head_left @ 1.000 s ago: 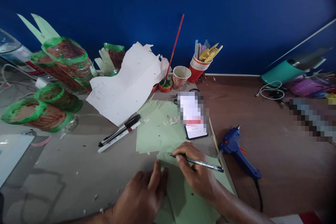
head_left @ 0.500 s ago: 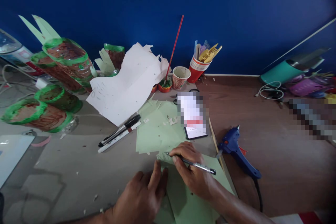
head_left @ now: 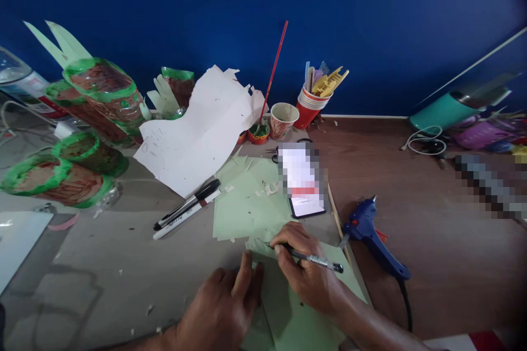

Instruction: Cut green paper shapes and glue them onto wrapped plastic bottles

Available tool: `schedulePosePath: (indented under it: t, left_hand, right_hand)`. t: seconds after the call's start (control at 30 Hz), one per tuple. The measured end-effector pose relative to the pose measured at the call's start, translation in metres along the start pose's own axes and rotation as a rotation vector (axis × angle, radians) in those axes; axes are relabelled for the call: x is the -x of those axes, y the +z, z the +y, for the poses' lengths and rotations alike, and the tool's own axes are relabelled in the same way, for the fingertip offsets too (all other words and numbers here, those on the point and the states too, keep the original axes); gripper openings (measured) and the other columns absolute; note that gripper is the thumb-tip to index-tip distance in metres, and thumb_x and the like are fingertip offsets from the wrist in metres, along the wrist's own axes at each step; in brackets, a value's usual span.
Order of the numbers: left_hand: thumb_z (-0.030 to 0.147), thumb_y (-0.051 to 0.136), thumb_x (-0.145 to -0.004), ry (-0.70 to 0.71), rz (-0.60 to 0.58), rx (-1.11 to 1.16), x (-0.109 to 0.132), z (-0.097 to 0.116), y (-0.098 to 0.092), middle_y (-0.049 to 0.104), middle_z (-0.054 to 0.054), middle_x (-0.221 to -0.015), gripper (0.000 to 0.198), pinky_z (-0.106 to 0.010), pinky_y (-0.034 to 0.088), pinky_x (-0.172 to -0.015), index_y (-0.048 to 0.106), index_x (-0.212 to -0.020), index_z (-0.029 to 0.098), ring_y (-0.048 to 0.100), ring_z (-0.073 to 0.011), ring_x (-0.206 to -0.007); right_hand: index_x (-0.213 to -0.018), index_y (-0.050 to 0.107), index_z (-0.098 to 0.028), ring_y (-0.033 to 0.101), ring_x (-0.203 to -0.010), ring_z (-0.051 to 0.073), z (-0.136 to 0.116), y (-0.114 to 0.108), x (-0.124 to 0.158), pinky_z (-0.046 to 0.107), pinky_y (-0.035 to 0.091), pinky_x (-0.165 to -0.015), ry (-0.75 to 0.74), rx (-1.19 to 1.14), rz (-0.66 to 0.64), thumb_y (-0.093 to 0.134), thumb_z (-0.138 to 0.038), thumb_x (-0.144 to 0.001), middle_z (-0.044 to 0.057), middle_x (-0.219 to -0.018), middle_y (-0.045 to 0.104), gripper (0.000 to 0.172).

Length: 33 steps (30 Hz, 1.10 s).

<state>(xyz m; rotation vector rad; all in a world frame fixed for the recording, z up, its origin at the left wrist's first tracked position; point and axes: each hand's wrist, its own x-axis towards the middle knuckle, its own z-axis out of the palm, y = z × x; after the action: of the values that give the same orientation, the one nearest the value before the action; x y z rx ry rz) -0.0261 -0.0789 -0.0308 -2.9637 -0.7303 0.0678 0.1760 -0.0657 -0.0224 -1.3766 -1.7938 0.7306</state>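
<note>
My right hand point(head_left: 302, 263) pinches a pen point(head_left: 315, 259), its tip against the upper left corner of a pale green sheet of paper point(head_left: 296, 312). Dark pen lines show on that corner. My left hand point(head_left: 228, 296) lies with its fingers stretched out, the index fingertip pressing the sheet's left edge. Another green sheet point(head_left: 239, 208) with small paper scraps on it lies just beyond. A phone point(head_left: 307, 207) with a lit, partly blurred screen rests at that sheet's right side. Left of it are a black marker point(head_left: 189, 203) and a white marker point(head_left: 187, 215).
A blue glue gun point(head_left: 370, 236) lies on the brown table at right. Torn white paper point(head_left: 201, 126), a paper cup point(head_left: 284, 120) and red cups point(head_left: 307, 109) holding tools stand behind. Brown-and-green painted bottle pieces point(head_left: 61, 181) cluster at left.
My right hand has slid the pen slightly to the right along the green sheet's corner. The left hand stays in place.
</note>
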Motion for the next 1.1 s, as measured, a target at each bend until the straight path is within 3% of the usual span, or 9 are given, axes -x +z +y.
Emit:
schedulePosePath:
  t: [0.37,0.9,1.0,1.1]
  left_hand:
    - [0.012,0.044,-0.084,-0.011,-0.049,0.004,-0.0019,-0.0005,-0.002,0.059,-0.024,-0.125,0.046,-0.032,0.05,-0.061,0.053,-0.129,0.011,0.066,-0.0204,-0.07]
    - [0.015,0.047,-0.084,-0.011,-0.004,0.019,-0.0018,-0.0012,-0.0026,0.061,-0.026,-0.122,0.042,-0.032,0.049,-0.058,0.057,-0.125,0.01,0.065,-0.0203,-0.067]
    - [0.014,0.046,-0.085,-0.009,0.001,0.029,-0.0015,-0.0001,-0.0014,0.06,-0.025,-0.123,0.042,-0.032,0.049,-0.059,0.057,-0.125,0.01,0.066,-0.0206,-0.069]
    - [0.012,0.046,-0.085,-0.023,0.008,0.023,-0.001,0.0017,0.0012,0.06,-0.025,-0.123,0.041,-0.031,0.05,-0.06,0.057,-0.124,0.011,0.065,-0.0193,-0.068]
  right_hand:
    - [-0.073,0.054,-0.018,0.05,-0.067,0.017,0.0,-0.0022,-0.0006,0.029,0.037,-0.063,0.005,-0.002,-0.004,0.044,-0.009,-0.083,0.002,-0.067,0.055,0.016]
    - [-0.071,0.056,-0.018,0.053,-0.067,0.016,-0.0001,-0.0036,-0.0008,0.028,0.039,-0.061,0.062,-0.067,0.026,0.045,-0.012,-0.083,0.001,-0.065,0.055,0.017]
    - [-0.079,0.059,-0.019,0.055,-0.066,0.016,-0.0005,-0.0033,0.0012,0.027,0.041,-0.06,0.095,-0.105,0.04,0.046,-0.016,-0.087,0.001,-0.069,0.057,0.016]
    - [-0.098,0.061,-0.02,0.059,-0.078,0.017,0.0003,-0.0022,0.0041,0.028,0.047,-0.068,0.075,-0.12,0.097,0.047,-0.019,-0.09,0.004,-0.085,0.062,0.016]
